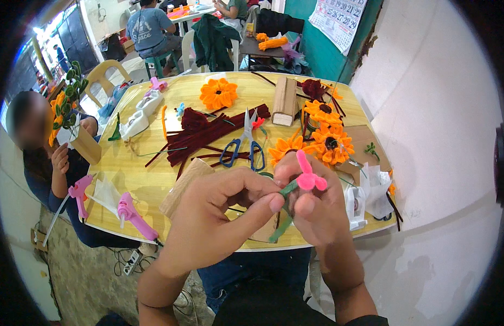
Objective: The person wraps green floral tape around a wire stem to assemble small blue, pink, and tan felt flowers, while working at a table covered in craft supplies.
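Observation:
My left hand [219, 216] pinches a green stem [290, 187] between thumb and forefinger. The stem belongs to a small bright pink pipe-cleaner flower [307, 179], and its lower end hangs below my fingers. My right hand [323, 216] is curled around the same piece, its thumb just under the pink loops and its other fingers partly hidden behind them. Beyond my hands lie blue-handled scissors [248, 138], blades slightly apart, beside a bundle of dark red pipe cleaners [211, 132]. Orange pipe-cleaner flowers [331, 143] with dark centres sit past my right hand.
Two pink glue guns [135, 216] rest at the table's left edge. A cardboard piece [186, 183] lies by my left hand; a cardboard block [284, 100] stands farther back. At left, a person [44, 163] sits near a flower pot [85, 144]. A white wall [435, 142] borders the right.

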